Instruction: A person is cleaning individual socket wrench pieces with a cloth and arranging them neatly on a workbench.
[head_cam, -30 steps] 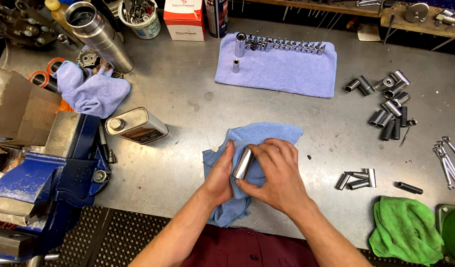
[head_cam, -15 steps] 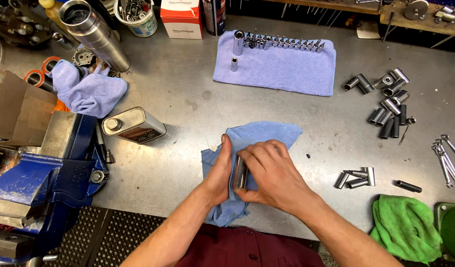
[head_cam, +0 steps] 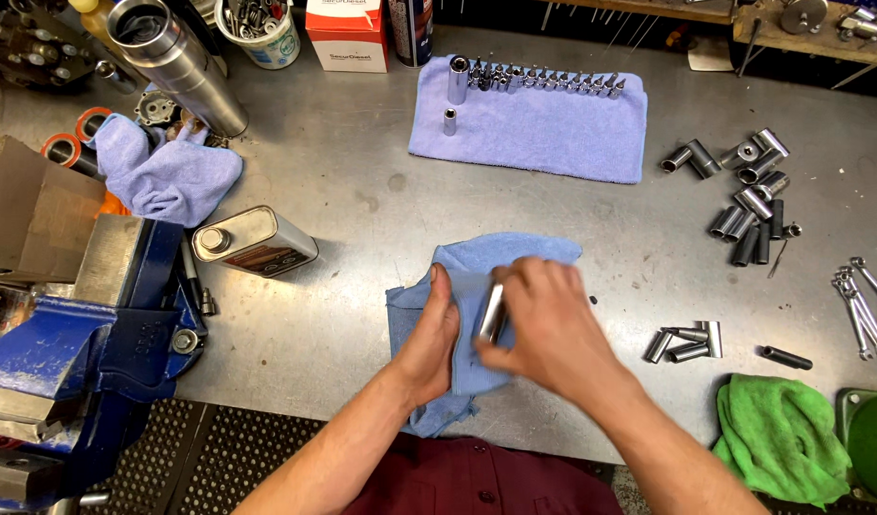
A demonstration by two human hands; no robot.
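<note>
I'm mid-wipe: my right hand [head_cam: 543, 324] pinches a chrome socket [head_cam: 492, 313] against the blue cloth [head_cam: 477, 262] cupped in my left hand [head_cam: 434, 334] (on the desk [head_cam: 343, 191]); next, I'd judge, turn it.

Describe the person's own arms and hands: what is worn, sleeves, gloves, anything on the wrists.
Both hands are bare, no gloves: left hand, right hand. The forearms are uncovered, with no sleeves, watch or bands in view. A dark red shirt shows at the bottom edge.

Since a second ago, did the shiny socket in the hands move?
Yes. The socket has turned more upright and sunk into the blue cloth; it stays right of the tin can.
</note>
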